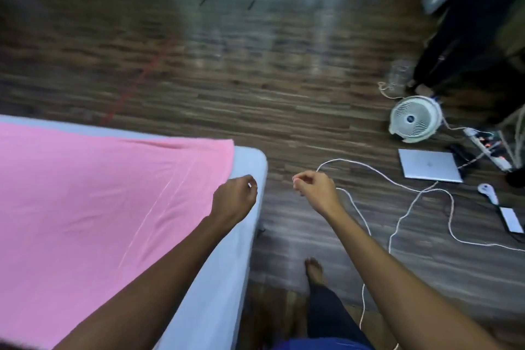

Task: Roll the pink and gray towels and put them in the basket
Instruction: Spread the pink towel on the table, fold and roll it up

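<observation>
Pink towel (99,193) lies flat on the bed (247,162); our left hand (234,197) hovers over the bed's corner and our right hand (315,189) is just off it, both loosely curled and holding nothing. Risk: the white cable (341,159) looped on the floor (227,79) beside the bed could snag our foot, or a skewed roll could slide off the edge. Gray towel and basket aren't in view; fan (414,119) and laptop (429,165) sit well away from the bed.

Pink towel (93,202) on pale grey bed (227,278); dark streaked wood floor (227,79); white fan (414,119).
</observation>
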`<state>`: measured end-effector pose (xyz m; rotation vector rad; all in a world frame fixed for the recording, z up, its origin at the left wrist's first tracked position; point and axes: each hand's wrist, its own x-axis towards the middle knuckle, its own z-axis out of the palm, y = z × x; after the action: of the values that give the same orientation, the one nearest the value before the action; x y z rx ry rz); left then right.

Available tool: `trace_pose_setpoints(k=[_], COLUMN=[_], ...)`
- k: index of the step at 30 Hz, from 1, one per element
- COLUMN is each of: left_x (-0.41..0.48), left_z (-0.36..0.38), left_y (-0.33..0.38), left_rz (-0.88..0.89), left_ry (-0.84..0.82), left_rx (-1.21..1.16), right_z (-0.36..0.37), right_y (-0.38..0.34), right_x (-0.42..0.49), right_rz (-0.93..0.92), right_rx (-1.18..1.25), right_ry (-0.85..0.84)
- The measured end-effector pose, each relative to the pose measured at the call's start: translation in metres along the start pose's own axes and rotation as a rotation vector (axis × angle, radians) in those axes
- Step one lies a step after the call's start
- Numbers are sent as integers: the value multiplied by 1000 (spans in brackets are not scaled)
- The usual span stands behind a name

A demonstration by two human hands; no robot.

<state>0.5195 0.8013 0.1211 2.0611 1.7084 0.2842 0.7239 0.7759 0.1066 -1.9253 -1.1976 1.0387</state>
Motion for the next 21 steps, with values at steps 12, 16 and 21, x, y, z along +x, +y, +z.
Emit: trace_pose_setpoints(k=[12, 16, 21], left_x=[247, 317, 398], left_z=[51, 47, 31], left_y=[177, 184, 142], left_rz=[147, 73, -53], left_ry=[-54, -45, -12], left_rx=[-7, -40, -100], right_z=[-173, -190, -152], right_y=[17, -12, -62], right_x=[211, 287, 390], right_rz=[132, 118, 43], right_rx=[85, 77, 17], right_ry=[114, 58, -113])
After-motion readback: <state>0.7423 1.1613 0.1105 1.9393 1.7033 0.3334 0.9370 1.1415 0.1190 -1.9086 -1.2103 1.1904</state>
